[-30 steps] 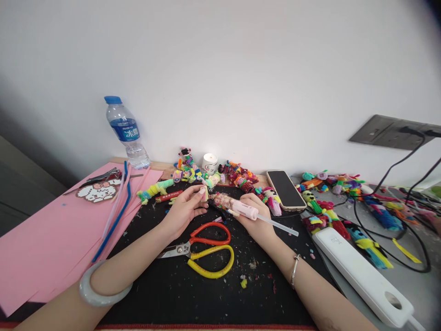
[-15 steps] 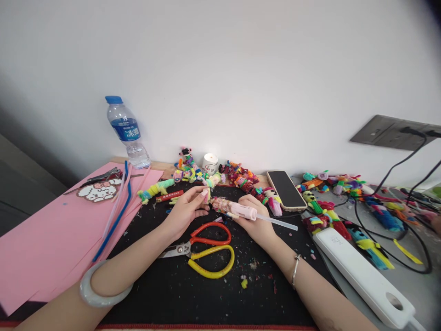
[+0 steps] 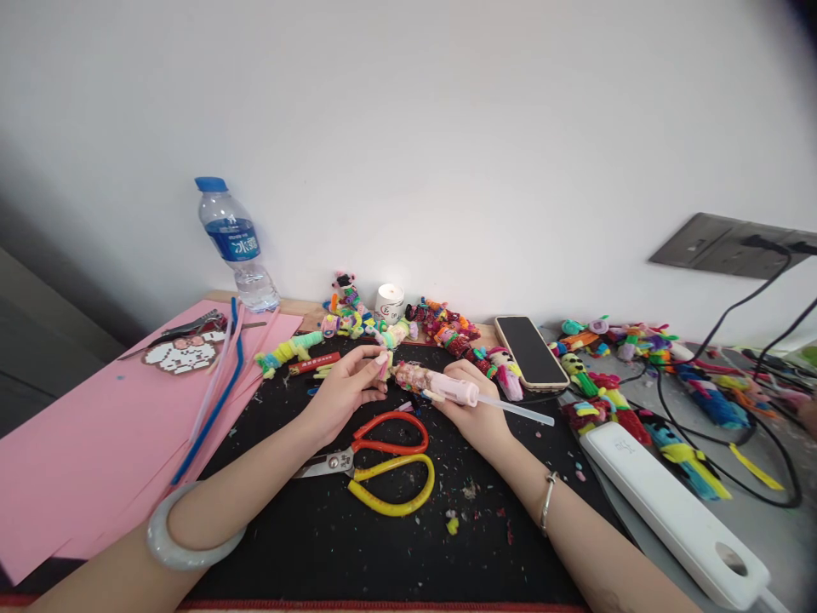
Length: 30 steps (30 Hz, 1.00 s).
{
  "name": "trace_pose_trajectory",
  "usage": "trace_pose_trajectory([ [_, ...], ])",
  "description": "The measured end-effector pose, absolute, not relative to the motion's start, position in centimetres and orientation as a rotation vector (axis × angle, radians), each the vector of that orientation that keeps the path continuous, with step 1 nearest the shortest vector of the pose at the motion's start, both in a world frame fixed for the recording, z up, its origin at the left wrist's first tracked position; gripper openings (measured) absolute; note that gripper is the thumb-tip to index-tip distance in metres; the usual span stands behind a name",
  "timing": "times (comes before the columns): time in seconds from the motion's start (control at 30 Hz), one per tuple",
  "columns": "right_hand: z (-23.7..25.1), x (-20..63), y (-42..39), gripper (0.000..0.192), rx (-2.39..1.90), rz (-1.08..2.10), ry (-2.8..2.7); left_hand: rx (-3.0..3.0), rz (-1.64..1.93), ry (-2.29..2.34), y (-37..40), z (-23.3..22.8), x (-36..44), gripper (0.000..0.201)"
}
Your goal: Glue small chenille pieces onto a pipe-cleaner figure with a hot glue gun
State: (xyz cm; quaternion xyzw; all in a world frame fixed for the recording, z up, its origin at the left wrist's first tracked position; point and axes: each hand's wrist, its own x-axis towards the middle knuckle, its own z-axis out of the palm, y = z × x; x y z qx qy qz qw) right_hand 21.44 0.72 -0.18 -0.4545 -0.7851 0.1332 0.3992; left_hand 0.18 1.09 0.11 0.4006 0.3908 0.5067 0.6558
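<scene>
The right hand wraps a pale pink pen-shaped glue gun whose body is crusted with coloured scraps and which has a clear glue stick jutting from its rear. Its fingers are curled around the barrel. The left hand meets it from the other side, thumb and forefinger pinched on a small pink-and-yellow fuzzy craft piece held right at the gun's nozzle. That piece is tiny and partly hidden by the fingers, so its exact shape is hard to tell.

The step in hand looks like gluing: the nozzle is brought to the little piece for a dab of adhesive. A careful next move would call for a steady nozzle, a light squeeze, and fingertips kept off the hot tip while the piece is pressed in place.

The glue gun is held just above the black bench mat, near the middle of the bench, beyond the red-and-yellow-handled scissors. Its long axis runs nearly level, left to right across the view, tilted slightly down toward the right. The nozzle points left at the left hand, and the glue stick trails right toward the black smartphone.

A row of colourful pipe-cleaner dolls lies along the wall behind, and pink paper sheets cover the bench's left side.
</scene>
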Motion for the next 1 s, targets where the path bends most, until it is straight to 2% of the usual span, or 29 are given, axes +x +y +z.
trace_pose_trajectory([
  [1.0, 0.15, 21.37, 0.65, 0.016, -1.166, 0.356, -1.929, 0.913, 1.132, 0.909, 1.03, 0.14, 0.15, 0.032],
])
